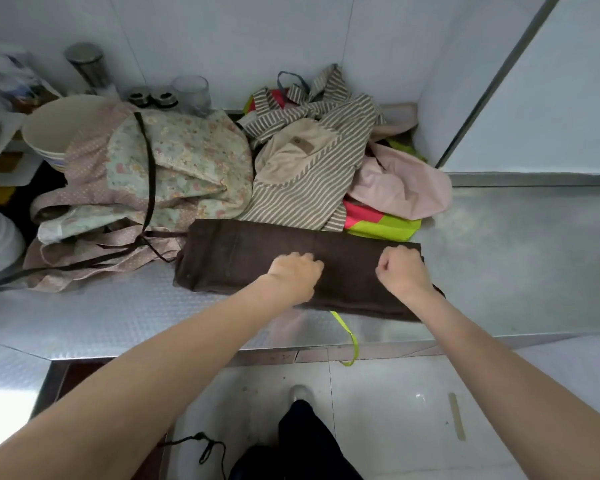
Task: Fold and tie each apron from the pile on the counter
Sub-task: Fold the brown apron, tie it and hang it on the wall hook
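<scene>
Lying folded into a long band, brown apron [257, 251] under left hand [297, 275] and right hand [402, 271], both curled gripping its cloth.

Head view, steeply down (near) onto counter [499, 265].

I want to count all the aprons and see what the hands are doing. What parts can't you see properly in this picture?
All in the head view:
- Fingertips of the left hand and right hand: curled under, so whether they pinch the folded dark brown apron is unclear.
- Brown apron's near edge: covered by both forearms.
- Neon green and pink cloth: mostly buried under the striped beige apron and pale pink cloth.
- Items at the left edge: blurred, cut off.
</scene>
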Demonstrator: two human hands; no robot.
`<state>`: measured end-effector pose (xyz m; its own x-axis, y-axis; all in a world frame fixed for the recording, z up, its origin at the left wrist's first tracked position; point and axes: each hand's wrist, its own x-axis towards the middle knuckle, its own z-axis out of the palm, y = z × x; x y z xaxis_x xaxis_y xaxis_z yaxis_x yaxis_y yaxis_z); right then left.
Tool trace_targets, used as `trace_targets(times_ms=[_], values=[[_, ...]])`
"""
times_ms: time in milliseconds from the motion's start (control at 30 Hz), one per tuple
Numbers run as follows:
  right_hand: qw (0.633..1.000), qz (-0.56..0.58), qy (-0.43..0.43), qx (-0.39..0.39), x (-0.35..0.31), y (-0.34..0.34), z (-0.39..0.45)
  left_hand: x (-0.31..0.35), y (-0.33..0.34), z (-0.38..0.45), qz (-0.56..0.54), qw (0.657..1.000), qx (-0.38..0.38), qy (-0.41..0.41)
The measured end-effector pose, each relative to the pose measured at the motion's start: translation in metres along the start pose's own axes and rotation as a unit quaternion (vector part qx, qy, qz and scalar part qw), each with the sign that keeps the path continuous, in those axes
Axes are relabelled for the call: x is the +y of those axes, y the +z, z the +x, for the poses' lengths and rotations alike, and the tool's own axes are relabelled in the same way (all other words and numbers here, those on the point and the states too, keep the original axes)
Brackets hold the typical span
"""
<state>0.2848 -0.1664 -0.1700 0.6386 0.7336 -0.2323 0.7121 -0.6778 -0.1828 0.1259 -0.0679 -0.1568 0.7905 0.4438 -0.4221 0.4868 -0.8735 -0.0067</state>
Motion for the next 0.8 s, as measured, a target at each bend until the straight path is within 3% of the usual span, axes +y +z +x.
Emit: trace_targets(times_ms=[100,200,300,400,500,633,800], values=[[0.99,-0.081,0.114,-0.013,0.042,-0.007,0.003,0.044,-0.007,0.026,-0.064,0.994,0.006,0.088],[0.979,-0.033,0.189,-0.073,0.077,-0.008,-0.001,0.08,-0.014,0.051,-0.106,0.983,-0.003,0.149],[0.972,0.044,0.203,-0.112,0.096,-0.005,-0.004,0.116,-0.016,0.074,-0.126,0.975,-0.018,0.181],[0.948,0.19,0.237,-0.095,0.109,0.003,0.002,0.136,-0.015,0.09,-0.064,0.977,-0.022,0.205],[0.888,0.358,0.286,-0.047,0.116,0.005,0.003,0.138,-0.018,0.101,0.028,0.976,-0.013,0.214],[0.811,0.497,0.307,-0.043,0.119,0.002,0.002,0.132,-0.023,0.11,0.117,0.953,0.005,0.279],[0.797,0.542,0.266,-0.016,0.118,0.003,0.012,0.124,-0.027,0.115,0.119,0.957,0.059,0.258]])
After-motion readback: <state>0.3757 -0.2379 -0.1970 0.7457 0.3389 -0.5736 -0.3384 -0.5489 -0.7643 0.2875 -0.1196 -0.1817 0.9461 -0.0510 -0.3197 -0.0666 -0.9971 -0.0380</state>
